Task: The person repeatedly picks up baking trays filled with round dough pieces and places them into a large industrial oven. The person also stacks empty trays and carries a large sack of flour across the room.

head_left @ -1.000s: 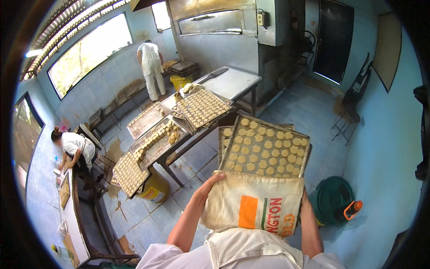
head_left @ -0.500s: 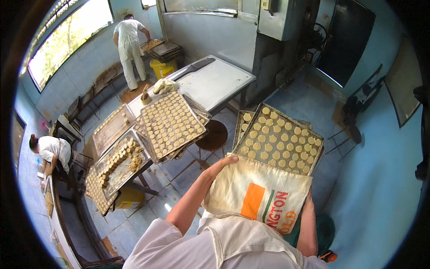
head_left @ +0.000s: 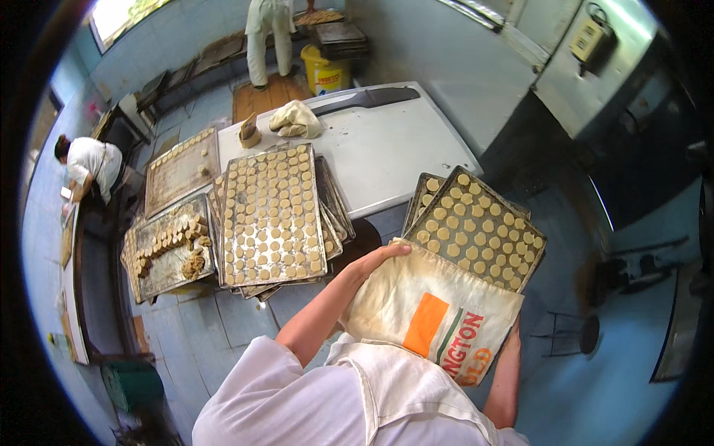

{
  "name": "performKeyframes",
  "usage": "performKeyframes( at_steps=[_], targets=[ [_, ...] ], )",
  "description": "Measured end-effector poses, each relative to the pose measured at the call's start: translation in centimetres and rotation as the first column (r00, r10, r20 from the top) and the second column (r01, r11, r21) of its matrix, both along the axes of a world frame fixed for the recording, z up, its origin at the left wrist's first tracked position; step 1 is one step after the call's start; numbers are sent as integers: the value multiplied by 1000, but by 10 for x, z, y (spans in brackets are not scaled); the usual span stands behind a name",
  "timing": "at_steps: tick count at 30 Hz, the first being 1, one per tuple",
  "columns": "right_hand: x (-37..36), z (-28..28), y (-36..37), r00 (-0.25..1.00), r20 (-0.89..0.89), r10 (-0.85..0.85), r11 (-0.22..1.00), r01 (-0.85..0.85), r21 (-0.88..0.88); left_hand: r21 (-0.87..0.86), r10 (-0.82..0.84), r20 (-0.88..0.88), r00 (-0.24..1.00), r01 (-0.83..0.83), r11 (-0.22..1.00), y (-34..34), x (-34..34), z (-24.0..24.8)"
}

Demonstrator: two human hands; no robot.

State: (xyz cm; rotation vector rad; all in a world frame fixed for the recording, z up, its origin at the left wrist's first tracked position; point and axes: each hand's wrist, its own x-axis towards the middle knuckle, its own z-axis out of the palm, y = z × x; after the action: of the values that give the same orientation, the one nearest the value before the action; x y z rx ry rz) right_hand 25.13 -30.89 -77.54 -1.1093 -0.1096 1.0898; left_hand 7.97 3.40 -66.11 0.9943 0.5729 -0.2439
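Head view. You carry a tray (head_left: 476, 227) of pale dough rounds in front of your chest, with a cloth sack (head_left: 431, 320) draped over its near edge. Your left hand (head_left: 379, 260) grips the sack's upper left corner, fingers curled over the edge and clamped on cloth and, it seems, the tray under it. Your right hand (head_left: 512, 338) is at the sack's lower right edge; only a sliver shows, so its grip cannot be told. The hands sit well apart, at opposite corners of the sack.

The tray lies up and to the right of the sack, long axis running from lower left to upper right, far corner pointing away from you. A second tray edge shows just beneath it. Your left hand is the nearer to the counter (head_left: 387, 149).

Left of your tray, a stack of filled trays (head_left: 271, 215) rests at the counter's near end. Further left, two more trays (head_left: 167, 238) hold scattered dough.

Hidden: the near third of your tray under the sack; the right wrist behind it. Two other people (head_left: 89, 163) work far left and top; their hands are too small to read.
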Motion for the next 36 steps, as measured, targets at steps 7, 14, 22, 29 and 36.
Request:
performKeyframes(
  at_steps=[7,14,22,29,36],
  targets=[
    [102,19,53,984,-6,176,984,-176,36,-40,297,-44,954,-298,954,9,24,-10],
    [228,87,122,931,34,364,926,-366,90,-40,552,-25,833,-553,832,-15,58,47],
    [339,178,128,882,41,469,877,-471,90,-64,745,-2,667,-743,666,-59,93,80],
    [389,211,28,837,-378,396,857,-485,-176,-216,768,-78,635,-763,609,-144,87,103],
    [378,230,33,821,-514,250,959,-281,17,-606,908,15,418,-719,341,-145,121,140]
  ],
)
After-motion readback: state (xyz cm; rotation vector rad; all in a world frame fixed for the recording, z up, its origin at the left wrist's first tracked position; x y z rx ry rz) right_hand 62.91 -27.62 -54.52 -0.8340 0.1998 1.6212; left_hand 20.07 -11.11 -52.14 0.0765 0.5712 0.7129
